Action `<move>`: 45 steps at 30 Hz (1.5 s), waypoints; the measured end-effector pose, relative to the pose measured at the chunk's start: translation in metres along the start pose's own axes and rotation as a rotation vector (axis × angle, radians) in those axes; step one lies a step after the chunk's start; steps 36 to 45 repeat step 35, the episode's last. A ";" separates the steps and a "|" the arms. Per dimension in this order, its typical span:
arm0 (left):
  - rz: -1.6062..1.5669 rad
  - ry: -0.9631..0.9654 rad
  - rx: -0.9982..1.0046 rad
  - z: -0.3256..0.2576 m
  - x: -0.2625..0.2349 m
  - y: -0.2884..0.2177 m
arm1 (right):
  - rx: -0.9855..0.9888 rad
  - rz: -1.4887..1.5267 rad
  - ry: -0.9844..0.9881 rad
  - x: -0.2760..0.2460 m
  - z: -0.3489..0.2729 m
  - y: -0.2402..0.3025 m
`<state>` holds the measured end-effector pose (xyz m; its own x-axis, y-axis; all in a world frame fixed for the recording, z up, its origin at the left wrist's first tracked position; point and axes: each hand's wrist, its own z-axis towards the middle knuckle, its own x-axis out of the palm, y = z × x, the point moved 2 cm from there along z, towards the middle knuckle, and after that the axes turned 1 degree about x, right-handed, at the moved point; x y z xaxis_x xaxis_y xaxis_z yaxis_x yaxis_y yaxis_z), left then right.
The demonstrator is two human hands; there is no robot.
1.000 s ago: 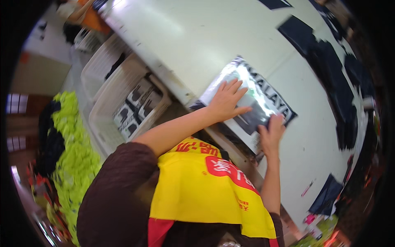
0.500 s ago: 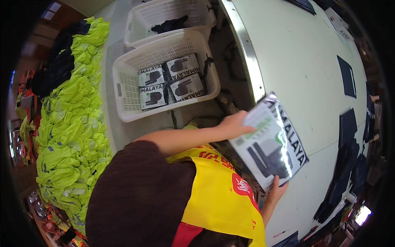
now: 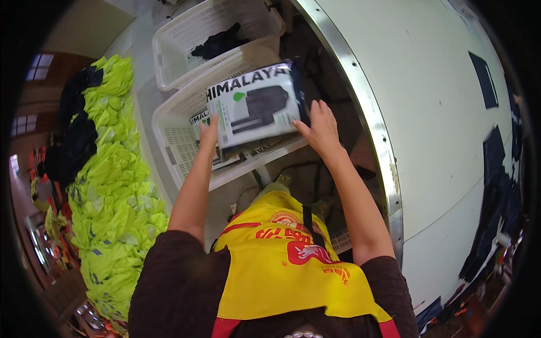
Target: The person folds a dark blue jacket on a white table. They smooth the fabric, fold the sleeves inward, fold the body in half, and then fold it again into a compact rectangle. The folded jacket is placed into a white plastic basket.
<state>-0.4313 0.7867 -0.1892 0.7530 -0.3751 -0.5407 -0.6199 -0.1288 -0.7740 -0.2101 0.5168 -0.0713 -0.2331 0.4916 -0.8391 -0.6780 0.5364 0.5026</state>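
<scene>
Both my hands hold a flat plastic clothing package, pale with a picture of a dark jacket and trousers. My left hand grips its left edge, and my right hand has its lower right side between thumb and fingers. The package is slightly tilted over a white plastic basket. Under it, similar packages lie in the basket, mostly hidden by the one I hold.
Behind stands a second white basket with dark cloth inside. A long heap of neon yellow garments runs along the left. To the right is a pale table with a metal edge and dark fabric pieces.
The package has moved from the table's edge leftward to over the near basket and has turned. Both hands went with it, and my body now faces the baskets.
</scene>
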 end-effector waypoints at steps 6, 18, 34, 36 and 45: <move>0.615 0.473 0.259 -0.024 0.056 0.034 | 0.089 0.403 0.379 -0.010 -0.109 0.007; 0.408 1.785 1.684 -0.509 0.172 -0.104 | 1.873 0.298 -0.414 0.026 -0.670 -0.118; 0.539 1.843 2.300 -0.864 0.293 -0.010 | 2.316 0.683 -0.730 0.232 -0.962 -0.155; 0.544 1.855 2.307 -0.871 0.307 0.013 | 2.334 0.647 -0.737 0.233 -0.978 -0.176; 0.544 1.855 2.307 -0.871 0.307 0.013 | 2.334 0.647 -0.737 0.233 -0.978 -0.176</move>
